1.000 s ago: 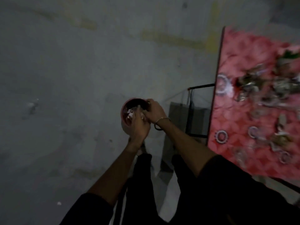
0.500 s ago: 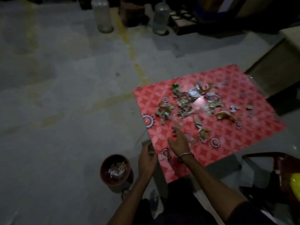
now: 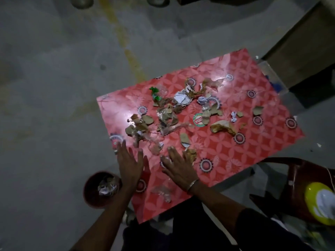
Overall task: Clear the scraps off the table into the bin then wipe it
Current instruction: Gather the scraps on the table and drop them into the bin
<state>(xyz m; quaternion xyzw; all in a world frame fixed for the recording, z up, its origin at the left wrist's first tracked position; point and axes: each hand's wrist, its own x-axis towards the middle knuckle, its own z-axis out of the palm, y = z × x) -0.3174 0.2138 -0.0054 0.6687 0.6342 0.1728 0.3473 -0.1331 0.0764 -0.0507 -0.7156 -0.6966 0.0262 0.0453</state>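
Note:
A red patterned table (image 3: pixel 235 156) carries several scraps (image 3: pixel 168 116): torn brown paper, clear plastic, white crumpled bits and a green wrapper (image 3: pixel 155 92). My left hand (image 3: pixel 131 165) lies flat and open over the near left part of the table, fingers spread toward the scraps. To its right my right hand (image 3: pixel 178 167), with a bracelet on the wrist, rests flat and open, its fingertips at a brown scrap (image 3: pixel 191 153). A round dark red bin (image 3: pixel 90 194) stands on the floor left of the table, holding crumpled scraps.
A clear plastic piece (image 3: pixel 162 192) lies near the table's front edge. A dark red chair (image 3: pixel 299 178) with a yellow round object (image 3: pixel 320 203) is at right. A brown box (image 3: pixel 304 42) stands at the far right on the grey concrete floor.
Both hands left the bin and came over the table's near edge, now spread flat by the scraps. The view swung from the bin to the table.

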